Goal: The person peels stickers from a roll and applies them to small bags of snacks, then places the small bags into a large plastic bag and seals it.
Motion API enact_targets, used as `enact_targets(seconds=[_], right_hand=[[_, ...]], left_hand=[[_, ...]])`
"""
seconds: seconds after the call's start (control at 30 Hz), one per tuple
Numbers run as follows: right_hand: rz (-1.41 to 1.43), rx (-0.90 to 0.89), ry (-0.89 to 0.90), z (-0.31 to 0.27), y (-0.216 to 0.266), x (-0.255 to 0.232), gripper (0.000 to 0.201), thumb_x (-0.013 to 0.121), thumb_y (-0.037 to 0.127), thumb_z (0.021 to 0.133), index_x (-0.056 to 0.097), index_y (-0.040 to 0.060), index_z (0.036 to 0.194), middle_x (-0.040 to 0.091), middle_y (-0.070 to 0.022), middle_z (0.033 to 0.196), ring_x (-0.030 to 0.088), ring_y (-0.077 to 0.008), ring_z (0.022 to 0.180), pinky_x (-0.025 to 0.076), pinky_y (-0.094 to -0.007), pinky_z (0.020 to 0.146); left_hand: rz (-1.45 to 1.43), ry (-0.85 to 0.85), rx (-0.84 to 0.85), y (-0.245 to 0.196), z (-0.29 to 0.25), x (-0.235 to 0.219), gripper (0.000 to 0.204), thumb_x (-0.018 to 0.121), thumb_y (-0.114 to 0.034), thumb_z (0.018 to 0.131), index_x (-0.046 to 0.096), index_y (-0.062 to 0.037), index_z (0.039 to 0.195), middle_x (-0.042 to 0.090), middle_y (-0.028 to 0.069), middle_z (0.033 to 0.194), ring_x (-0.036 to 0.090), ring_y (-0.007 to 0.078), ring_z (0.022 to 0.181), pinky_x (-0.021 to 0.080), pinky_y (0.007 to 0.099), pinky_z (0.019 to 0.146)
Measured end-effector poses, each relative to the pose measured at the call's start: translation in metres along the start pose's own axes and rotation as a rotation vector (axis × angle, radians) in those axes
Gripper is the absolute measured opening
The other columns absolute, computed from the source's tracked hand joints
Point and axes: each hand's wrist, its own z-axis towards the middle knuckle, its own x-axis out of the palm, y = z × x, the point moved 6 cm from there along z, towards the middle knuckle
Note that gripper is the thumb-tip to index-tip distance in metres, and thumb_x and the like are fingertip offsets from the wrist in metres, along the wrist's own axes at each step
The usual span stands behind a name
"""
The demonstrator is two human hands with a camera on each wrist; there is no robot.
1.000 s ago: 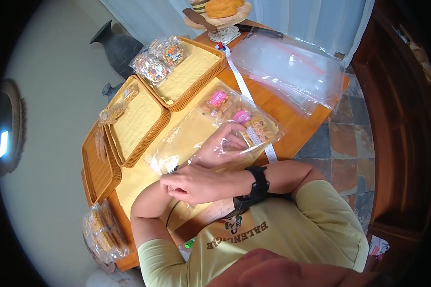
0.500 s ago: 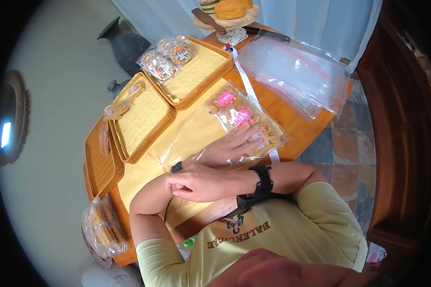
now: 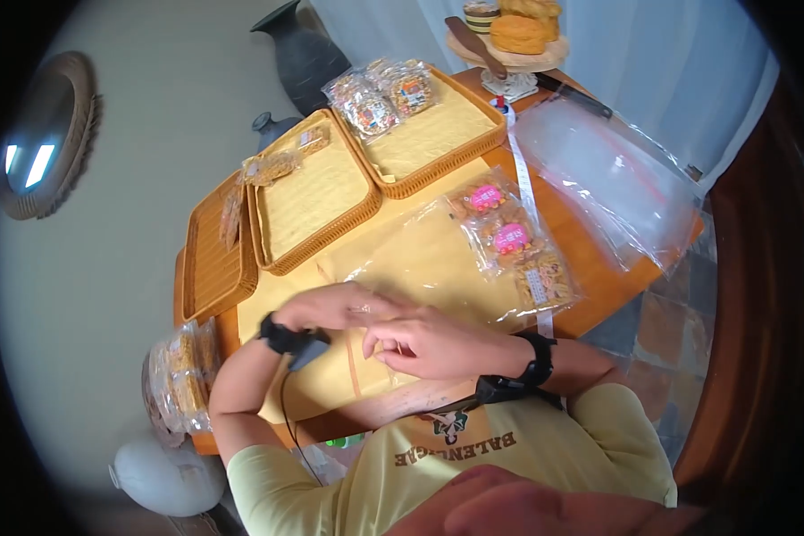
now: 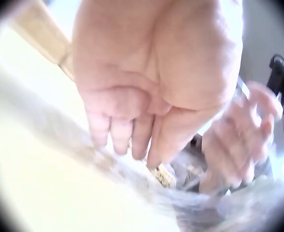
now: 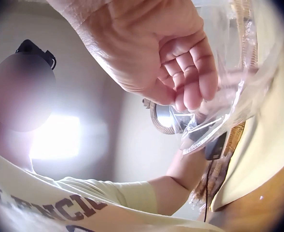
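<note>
A long clear plastic bag (image 3: 402,259) lies across the yellow paper, its far part around packaged snacks (image 3: 513,238), two with pink labels and one with a white label. My left hand (image 3: 335,305) is near the bag's mouth, fingers straight and overlapped by my right hand in the head view. Film passes in front of it in the right wrist view. My right hand (image 3: 442,344), fingers bent, pinches the raised edge of the bag, its film (image 5: 228,123) lifting off the table at the fingertips. The thumb's contact is mostly hidden.
Paper-lined wicker trays (image 3: 317,205) stand at the left and back, several wrapped snacks (image 3: 380,96) in them. More clear bags (image 3: 612,179) lie at the right beside a white measuring tape (image 3: 521,170). Wrapped bars (image 3: 185,366) sit at the left table edge; a bread stand (image 3: 518,58) is at the back.
My left hand has drawn back from over the snacks toward the left and the bag's mouth. The right hand stays near the mouth. The head view has shifted, moving the scene rightward.
</note>
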Motion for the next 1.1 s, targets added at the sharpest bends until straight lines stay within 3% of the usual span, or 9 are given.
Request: enact_targets(seconds=[0.2,0.3,0.33,0.4,0.5,0.7,0.8,0.9,1.1], right_hand=[[-0.013,0.151,0.192,-0.005,-0.012,0.011,0.012,0.050,0.010,0.077,0.055,0.0080,0.088,0.058,-0.0107,0.065,0.056,-0.0264,0.055,0.043,-0.0367,0.052],[0.001,0.118,0.197,-0.007,-0.018,0.018,0.012,0.047,0.009,0.076,0.055,0.0072,0.085,0.059,-0.0130,0.067,0.056,-0.0317,0.060,0.044,-0.0408,0.056],[-0.004,0.092,0.197,-0.008,-0.019,0.020,0.011,0.047,0.009,0.077,0.055,0.0071,0.085,0.059,-0.0133,0.067,0.057,-0.0321,0.061,0.044,-0.0410,0.056],[0.002,0.114,0.214,-0.008,-0.020,0.020,0.010,0.047,0.009,0.077,0.054,0.0071,0.084,0.059,-0.0135,0.068,0.057,-0.0325,0.061,0.044,-0.0410,0.056],[0.005,0.109,0.203,-0.010,-0.024,0.021,0.010,0.047,0.008,0.077,0.054,0.0049,0.083,0.059,-0.0153,0.068,0.057,-0.0335,0.061,0.044,-0.0410,0.056],[-0.135,0.083,0.278,-0.013,-0.023,0.030,0.018,0.047,0.002,0.073,0.052,0.0000,0.090,0.056,-0.0178,0.066,0.057,-0.0360,0.060,0.044,-0.0418,0.052],[-0.158,0.067,0.303,-0.015,-0.023,0.029,0.020,0.048,0.002,0.071,0.050,-0.0023,0.090,0.055,-0.0177,0.065,0.057,-0.0350,0.059,0.043,-0.0435,0.050],[-0.220,0.136,0.396,-0.016,-0.023,0.031,0.026,0.049,0.003,0.071,0.050,-0.0005,0.096,0.056,-0.0160,0.070,0.058,-0.0339,0.062,0.045,-0.0423,0.053],[-0.240,0.136,0.304,-0.016,-0.025,0.029,0.020,0.054,0.005,0.070,0.053,0.0026,0.090,0.060,-0.0149,0.076,0.060,-0.0332,0.067,0.047,-0.0415,0.056]], left_hand=[[-0.149,-0.382,-0.527,0.026,-0.092,-0.084,0.027,0.050,0.005,0.078,0.061,-0.0036,0.101,0.065,0.0103,0.089,0.063,0.0120,0.076,0.050,0.0233,0.068],[-0.093,-0.678,-0.352,0.047,-0.065,-0.169,0.033,0.045,0.004,0.077,0.059,-0.0074,0.105,0.058,0.0035,0.069,0.059,0.0109,0.064,0.048,0.0237,0.053],[0.134,-0.788,-0.431,0.028,-0.046,-0.191,0.031,0.051,-0.004,0.076,0.057,-0.0072,0.107,0.061,0.0080,0.076,0.062,0.0190,0.071,0.050,0.0289,0.061],[0.828,-0.977,-0.226,0.044,0.000,-0.237,0.036,0.056,-0.016,0.075,0.054,-0.0075,0.110,0.062,0.0132,0.086,0.060,0.0298,0.085,0.048,0.0351,0.075],[0.781,-0.929,-0.412,0.054,0.070,-0.275,0.053,0.057,-0.029,0.078,0.041,-0.0114,0.125,0.045,0.0154,0.124,0.047,0.0330,0.108,0.040,0.0378,0.089],[0.660,-1.019,-0.580,0.068,0.141,-0.297,0.063,0.062,-0.033,0.072,0.039,-0.0088,0.125,0.048,0.0201,0.117,0.051,0.0334,0.104,0.042,0.0396,0.086],[1.015,-1.174,-0.644,0.063,0.156,-0.289,0.048,0.062,-0.036,0.070,0.053,-0.0048,0.105,0.057,0.0175,0.099,0.058,0.0291,0.090,0.047,0.0393,0.075],[1.082,-0.966,-0.665,0.072,0.174,-0.278,0.028,0.057,-0.030,0.075,0.060,-0.0103,0.095,0.059,0.0117,0.089,0.059,0.0293,0.083,0.046,0.0413,0.069],[0.732,-1.141,-0.398,0.010,0.095,-0.256,0.035,0.063,-0.033,0.072,0.059,-0.0023,0.088,0.061,0.0149,0.085,0.060,0.0281,0.073,0.047,0.0356,0.062]])
